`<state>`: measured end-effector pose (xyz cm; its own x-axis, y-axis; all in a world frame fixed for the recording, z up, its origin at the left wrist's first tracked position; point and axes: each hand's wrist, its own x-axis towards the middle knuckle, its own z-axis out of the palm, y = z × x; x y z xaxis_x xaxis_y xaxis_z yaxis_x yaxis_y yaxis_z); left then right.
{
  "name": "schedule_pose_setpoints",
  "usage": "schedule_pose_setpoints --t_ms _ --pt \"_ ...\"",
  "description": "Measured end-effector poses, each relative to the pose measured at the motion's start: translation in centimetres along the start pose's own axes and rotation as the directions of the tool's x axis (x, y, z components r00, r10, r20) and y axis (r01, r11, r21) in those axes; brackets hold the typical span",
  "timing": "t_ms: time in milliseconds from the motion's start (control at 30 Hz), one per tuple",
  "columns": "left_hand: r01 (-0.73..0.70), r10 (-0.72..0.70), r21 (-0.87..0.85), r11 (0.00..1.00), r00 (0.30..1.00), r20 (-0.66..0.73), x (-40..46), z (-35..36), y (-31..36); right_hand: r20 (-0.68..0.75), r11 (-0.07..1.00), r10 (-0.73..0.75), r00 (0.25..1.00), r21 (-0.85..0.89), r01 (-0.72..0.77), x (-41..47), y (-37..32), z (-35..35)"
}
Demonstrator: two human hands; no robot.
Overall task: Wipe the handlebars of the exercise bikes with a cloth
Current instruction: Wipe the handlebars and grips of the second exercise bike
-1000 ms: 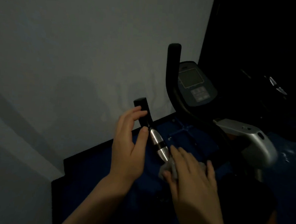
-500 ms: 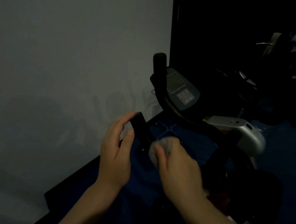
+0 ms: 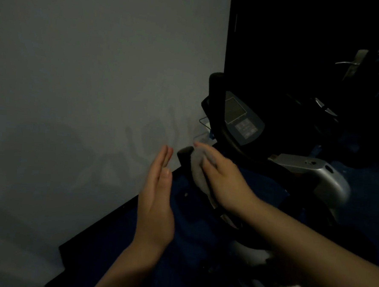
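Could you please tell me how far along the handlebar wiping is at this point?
In hand: the right hand grips the cloth around the near handlebar grip, at its tip. The left hand is open beside it. Nothing looks finished; the far upright grip is untouched. Other bikes sit too dark to judge.

Two hands show: the left hand (image 3: pixel 158 199) at six o'clock, the right hand (image 3: pixel 223 178) beside it. One cloth (image 3: pixel 197 168), two handlebar grips (image 3: pixel 184 154), one console (image 3: pixel 243 120) at two o'clock.

Two bare forearms reach in from the lower edge, with no sleeves, gloves, rings or watch showing on them. The left hand (image 3: pixel 156 199) and right hand (image 3: pixel 224 181) have short, plain nails.
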<state>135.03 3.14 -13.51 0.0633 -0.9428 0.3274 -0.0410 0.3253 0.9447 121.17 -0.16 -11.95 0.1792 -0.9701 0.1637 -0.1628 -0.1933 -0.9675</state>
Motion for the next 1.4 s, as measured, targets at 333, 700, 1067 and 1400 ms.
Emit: schedule_pose_setpoints --t_ms 333,700,1067,1400 --pt "-0.223 0.163 0.222 0.949 0.953 0.257 3.3 0.9 1.1 -0.281 0.872 -0.043 0.959 -0.479 -0.101 -4.1 0.2 1.7" --pt "-0.752 0.400 0.482 0.450 0.652 0.644 6.0 1.4 1.2 -0.277 0.522 -0.252 0.927 -0.846 -0.111 -9.6 2.6 1.0" --pt "-0.776 0.620 0.622 -0.100 0.441 0.649 5.6 3.0 -1.5 -0.359 0.502 -0.027 0.933 -0.812 -0.298 -12.4 3.3 -0.9" --pt "-0.749 0.635 0.655 -0.097 0.460 0.620 5.4 3.3 -1.8 -0.191 0.688 -0.088 0.978 -0.722 -0.079 -13.1 3.8 -1.6"
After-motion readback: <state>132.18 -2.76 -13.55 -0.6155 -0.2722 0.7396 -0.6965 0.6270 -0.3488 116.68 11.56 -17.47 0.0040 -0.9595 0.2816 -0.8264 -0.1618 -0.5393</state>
